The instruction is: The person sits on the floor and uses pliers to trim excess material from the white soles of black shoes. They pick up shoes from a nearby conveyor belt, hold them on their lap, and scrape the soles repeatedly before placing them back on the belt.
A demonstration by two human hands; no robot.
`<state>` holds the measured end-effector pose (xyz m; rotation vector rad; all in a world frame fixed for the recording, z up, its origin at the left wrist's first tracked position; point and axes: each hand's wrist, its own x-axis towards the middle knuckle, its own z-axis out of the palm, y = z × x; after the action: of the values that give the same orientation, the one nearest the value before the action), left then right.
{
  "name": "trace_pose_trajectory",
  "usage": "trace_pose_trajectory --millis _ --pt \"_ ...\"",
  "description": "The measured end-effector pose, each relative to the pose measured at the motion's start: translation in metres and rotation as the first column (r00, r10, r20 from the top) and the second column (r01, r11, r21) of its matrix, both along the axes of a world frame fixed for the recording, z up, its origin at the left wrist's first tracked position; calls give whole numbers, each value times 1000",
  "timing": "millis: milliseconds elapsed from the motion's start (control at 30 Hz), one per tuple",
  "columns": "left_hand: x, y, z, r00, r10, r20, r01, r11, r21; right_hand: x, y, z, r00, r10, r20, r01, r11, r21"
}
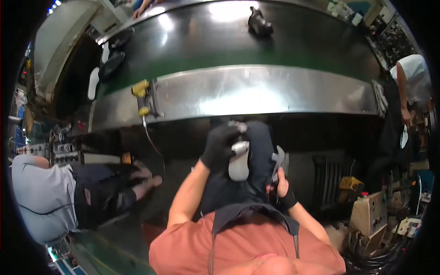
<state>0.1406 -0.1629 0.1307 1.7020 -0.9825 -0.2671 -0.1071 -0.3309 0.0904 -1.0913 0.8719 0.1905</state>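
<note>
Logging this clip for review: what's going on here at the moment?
A person in an orange shirt sits at a conveyor belt. The left hand, in a black glove, grips a pale grey part over the lap. The right hand holds a small grey tool beside it. A dark part lies on the belt. Other people sit left and stand right.

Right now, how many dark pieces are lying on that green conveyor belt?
3 that I can make out: one black piece near the far edge of the conveyor belt, and two dark flat pieces at its left end. More may lie past the frame.
</note>
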Motion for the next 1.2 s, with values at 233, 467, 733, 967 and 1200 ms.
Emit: trace_pose_trajectory --millis 233,467,733,967,1200 --pt "7 -7 3 928 -96 360 43 987 153 10 17 70 907 396 141 -401 916 10" --pt "22 -24 -20 965 -185 -188 171 981 -88 49 25 23 884 356 302 -349 934 -77" --pt "-6 -35 -26 932 -104 -348 32 977 -209 78 12 72 969 230 94 -249 905 346" --pt "-14 -47 -49 845 -52 -532 -114 954 -275 60 39 16 874 481 65 -235 538 -810" --pt "-17 -48 -20 871 21 -491 -141 968 -208 55 16 26 843 494 211 -353 806 -476"
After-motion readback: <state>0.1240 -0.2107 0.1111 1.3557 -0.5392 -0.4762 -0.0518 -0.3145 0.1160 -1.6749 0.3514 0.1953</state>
